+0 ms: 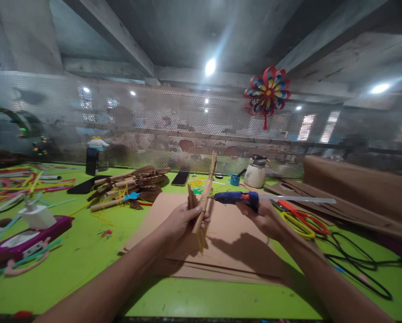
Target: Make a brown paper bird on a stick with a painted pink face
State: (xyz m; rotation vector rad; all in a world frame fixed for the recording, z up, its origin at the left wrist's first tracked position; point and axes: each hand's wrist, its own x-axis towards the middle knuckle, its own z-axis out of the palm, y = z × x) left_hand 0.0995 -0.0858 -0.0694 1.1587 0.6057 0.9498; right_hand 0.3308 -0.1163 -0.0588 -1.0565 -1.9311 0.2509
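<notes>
My left hand grips a rolled brown paper piece that stands tilted, with folded paper at its side and thin yellow string hanging below. In my right hand is a blue glue gun, its nozzle pointing left at the paper roll, touching or very near it. A long clear glue stick sticks out of the gun's back. Under both hands lies a stack of brown paper sheets.
Left of the sheets is a pile of similar brown paper pieces. A purple power strip sits at the left. Scissors with red-orange handles, a black cable and a white jug are on the right. A phone lies behind.
</notes>
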